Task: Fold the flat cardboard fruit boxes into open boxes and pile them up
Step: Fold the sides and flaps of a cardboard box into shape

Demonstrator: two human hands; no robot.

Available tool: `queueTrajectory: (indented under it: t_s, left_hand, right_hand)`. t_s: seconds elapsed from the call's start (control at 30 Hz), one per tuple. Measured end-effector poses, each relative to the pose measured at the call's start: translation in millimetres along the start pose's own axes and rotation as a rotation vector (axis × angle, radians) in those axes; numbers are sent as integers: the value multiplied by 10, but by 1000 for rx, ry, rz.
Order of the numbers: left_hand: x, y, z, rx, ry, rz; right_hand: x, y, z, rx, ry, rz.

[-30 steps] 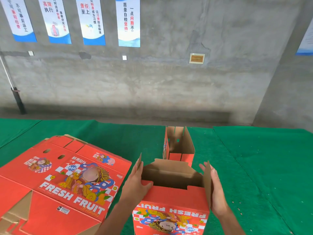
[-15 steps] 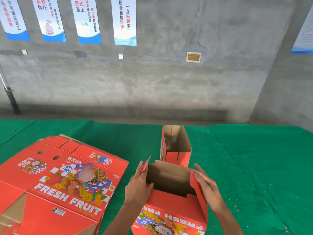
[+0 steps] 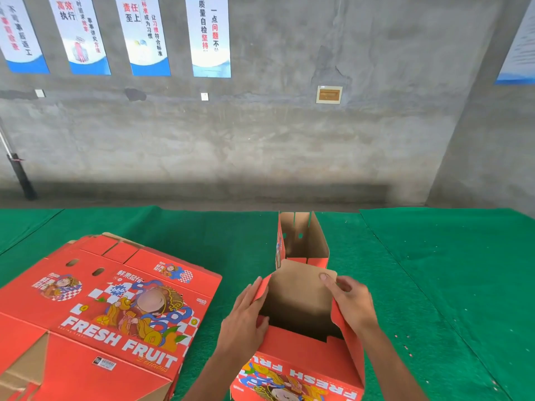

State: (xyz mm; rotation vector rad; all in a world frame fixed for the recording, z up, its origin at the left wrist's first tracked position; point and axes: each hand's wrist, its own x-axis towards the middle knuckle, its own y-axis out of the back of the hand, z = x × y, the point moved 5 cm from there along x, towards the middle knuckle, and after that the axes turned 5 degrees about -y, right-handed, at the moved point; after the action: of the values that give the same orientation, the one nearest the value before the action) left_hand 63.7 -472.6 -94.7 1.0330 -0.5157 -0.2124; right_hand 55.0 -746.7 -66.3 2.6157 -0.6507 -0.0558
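Head view: half-formed box (image 3: 298, 354) at near centre of green table (image 3: 448, 285), beside flat stack (image 3: 95, 314). Left hand (image 3: 243, 322) flat, fingers straight against left flap (image 3: 262, 287); right hand (image 3: 351, 305) pinching brown far flap (image 3: 301, 287). Probably light, stiff, creasing easily; best gripped at flap edges, near folds.

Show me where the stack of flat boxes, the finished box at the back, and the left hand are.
stack of flat boxes (image 3: 95, 319): head view, printed top sheet.
finished box (image 3: 314, 241): head view, brown inner right wall.
left hand (image 3: 241, 322): head view, back of hand.
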Motion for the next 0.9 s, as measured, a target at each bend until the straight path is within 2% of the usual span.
queueTrajectory:
  t_s: [0.07, 0.13, 0.27, 0.4, 0.53, 0.63, 0.73, 0.9]
  left_hand:
    - [-29, 12, 37, -38, -107, 3]
    - [-46, -6, 62, -61, -199, -35]
    - [-92, -38, 26, -106, -194, -146]
    - [-99, 58, 62, -153, -94, -62]
    - [-65, 104, 48, -207, 61, -7]
    - [-73, 97, 95, -121, 6, -11]
    - [-54, 97, 84, -40, -24, -33]
    - [-35, 56, 8, -158, 35, -82]
  right_hand:
    - [13, -8, 34, -194, 6, 167]
    - [-26, -97, 59, -268, 54, 184]
    - [-26, -232, 129, -395, 98, 79]
    - [-78, -178, 112, -415, 170, -39]
    - [-242, -42, 149, -487, 368, -97]
    - [-367, 42, 215, -479, 512, -208]
    - [-474, 52, 328, -454, 395, -333]
    - [-491, 45, 391, -484, 269, -408]
